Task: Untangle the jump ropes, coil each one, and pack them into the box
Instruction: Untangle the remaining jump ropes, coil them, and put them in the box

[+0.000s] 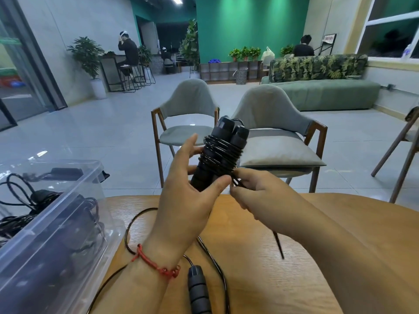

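Note:
My left hand (pixel 188 200) grips a black jump rope bundle (pixel 223 150), two handles side by side with cord wound several times around them, held upright above the table. My right hand (pixel 256 191) pinches the loose end of that cord just below the windings, to the right of the handles. A second black jump rope lies on the wooden table (pixel 260 257): its foam handle (pixel 197 291) sits near the front edge and its cord (pixel 131 230) loops under my left wrist. The clear plastic box (pixel 56 223) at the left holds more black ropes.
Two grey chairs (pixel 188 123) (pixel 278 137) stand beyond the table's far edge, another chair at the right edge. Further back are a green sofa (pixel 328 91), plants, shelves and seated people. The box overhangs the table's left side.

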`<state>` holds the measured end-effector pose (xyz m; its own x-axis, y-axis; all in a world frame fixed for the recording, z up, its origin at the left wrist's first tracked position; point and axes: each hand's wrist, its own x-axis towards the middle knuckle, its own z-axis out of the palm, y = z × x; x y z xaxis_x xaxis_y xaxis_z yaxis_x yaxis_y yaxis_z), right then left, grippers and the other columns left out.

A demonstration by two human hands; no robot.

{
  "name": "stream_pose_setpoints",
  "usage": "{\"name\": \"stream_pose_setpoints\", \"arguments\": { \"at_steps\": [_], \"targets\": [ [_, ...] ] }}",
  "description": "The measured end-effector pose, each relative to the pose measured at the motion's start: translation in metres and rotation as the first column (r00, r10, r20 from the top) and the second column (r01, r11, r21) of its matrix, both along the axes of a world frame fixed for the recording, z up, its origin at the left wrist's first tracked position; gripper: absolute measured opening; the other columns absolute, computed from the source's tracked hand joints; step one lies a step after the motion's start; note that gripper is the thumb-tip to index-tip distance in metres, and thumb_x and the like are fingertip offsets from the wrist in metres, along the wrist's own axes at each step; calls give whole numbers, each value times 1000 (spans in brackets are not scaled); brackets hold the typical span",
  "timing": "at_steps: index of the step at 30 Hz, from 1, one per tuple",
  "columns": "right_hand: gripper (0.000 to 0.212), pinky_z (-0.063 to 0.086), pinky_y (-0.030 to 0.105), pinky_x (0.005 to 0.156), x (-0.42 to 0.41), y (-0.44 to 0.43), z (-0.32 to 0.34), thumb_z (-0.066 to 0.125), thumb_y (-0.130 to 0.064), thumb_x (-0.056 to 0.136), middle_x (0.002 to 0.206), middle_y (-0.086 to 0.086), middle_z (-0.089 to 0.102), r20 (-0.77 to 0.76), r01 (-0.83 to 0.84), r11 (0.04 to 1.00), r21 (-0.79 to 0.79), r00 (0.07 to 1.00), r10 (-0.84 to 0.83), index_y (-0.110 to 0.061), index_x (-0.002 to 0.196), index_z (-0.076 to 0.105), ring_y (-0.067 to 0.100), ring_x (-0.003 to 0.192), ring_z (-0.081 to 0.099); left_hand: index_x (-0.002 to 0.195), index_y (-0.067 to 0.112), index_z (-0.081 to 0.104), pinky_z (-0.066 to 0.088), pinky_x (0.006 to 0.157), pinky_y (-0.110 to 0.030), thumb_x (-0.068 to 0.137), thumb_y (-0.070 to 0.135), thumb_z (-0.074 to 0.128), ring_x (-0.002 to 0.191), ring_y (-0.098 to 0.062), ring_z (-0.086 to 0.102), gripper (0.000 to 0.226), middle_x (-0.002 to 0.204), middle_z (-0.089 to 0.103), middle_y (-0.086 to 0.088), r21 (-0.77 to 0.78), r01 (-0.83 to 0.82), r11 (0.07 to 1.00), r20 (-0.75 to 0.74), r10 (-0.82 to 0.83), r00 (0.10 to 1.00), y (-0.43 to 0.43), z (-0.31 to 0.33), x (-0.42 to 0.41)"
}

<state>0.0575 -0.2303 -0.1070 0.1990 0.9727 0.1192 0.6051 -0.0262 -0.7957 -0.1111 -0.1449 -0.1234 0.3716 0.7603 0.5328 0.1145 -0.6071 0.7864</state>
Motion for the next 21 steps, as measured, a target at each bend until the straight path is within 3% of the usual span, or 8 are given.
{"name": "stream_pose_setpoints", "arguments": {
  "at_steps": [2, 4, 6, 9, 12, 14, 17, 21],
  "targets": [
    [42, 52, 35, 69, -1, 2, 1, 59, -18, 102, 74, -5, 62, -193, -56, 996, -64, 980, 42, -41, 137, 63, 16, 66, 56, 157, 39, 37, 56, 89, -20, 82, 31, 92, 118, -4, 60, 94, 139, 55, 23, 103, -105, 989, 1, 105, 994, 1, -3, -1],
    [54, 54, 34, 71, -2, 2, 2, 64, -13, 94, 84, 3, 66, -282, -99, 989, -112, 957, 64, -36, 143, 60, 19, 69, 59, 149, 36, 44, 54, 86, -15, 78, 30, 95, 113, -2, 60, 88, 135, 56, 20, 167, -176, 970, -2, 179, 984, 2, -6, -1],
    [61, 57, 31, 76, -2, -1, 3, 66, -14, 89, 94, -5, 71, -224, -109, 981, -164, 972, 70, -36, 145, 59, 14, 74, 65, 142, 31, 51, 56, 88, -17, 78, 30, 95, 112, -5, 60, 78, 131, 58, 15, 228, -211, 950, -23, 222, 975, 2, -9, 0],
    [45, 65, 37, 83, 2, -11, 12, 61, -13, 100, 103, -19, 75, 23, -41, 979, -199, 999, 47, -42, 134, 65, 8, 89, 74, 142, 27, 57, 56, 92, -27, 82, 25, 92, 114, -12, 58, 69, 127, 58, 10, 277, -229, 933, -79, 260, 962, 5, -12, 0],
    [31, 64, 28, 74, 6, -22, 25, 58, -18, 108, 100, -25, 77, 151, 0, 984, -179, 988, 28, -39, 127, 72, -1, 84, 75, 149, 29, 56, 50, 97, -29, 87, 28, 87, 119, -12, 52, 69, 127, 58, 9, 256, -227, 940, -235, 288, 928, 14, -16, 0],
    [27, 64, 29, 75, 5, -28, 34, 61, -19, 108, 97, -23, 78, 151, 16, 991, -135, 988, 5, -40, 120, 74, 1, 77, 76, 155, 30, 51, 45, 98, -26, 90, 35, 83, 122, -12, 49, 72, 129, 56, 10, 222, -194, 956, -344, 263, 902, 18, -21, 0],
    [24, 62, 34, 78, 6, -30, 40, 62, -22, 108, 94, -23, 78, 115, 59, 998, 34, 991, -62, -42, 111, 75, 2, 75, 74, 157, 37, 47, 45, 96, -20, 93, 36, 79, 120, -7, 52, 72, 132, 53, 16, 137, -78, 988, -390, 126, 912, 18, -21, 1],
    [19, 63, 43, 84, 11, -29, 42, 66, -16, 104, 94, -7, 82, -136, 67, 979, 193, 990, -41, -32, 111, 75, 17, 79, 74, 157, 45, 43, 52, 102, -26, 97, 28, 76, 118, 0, 55, 70, 132, 51, 26, 58, 121, 991, -476, -79, 876, 14, -14, -3]
  ]
}}
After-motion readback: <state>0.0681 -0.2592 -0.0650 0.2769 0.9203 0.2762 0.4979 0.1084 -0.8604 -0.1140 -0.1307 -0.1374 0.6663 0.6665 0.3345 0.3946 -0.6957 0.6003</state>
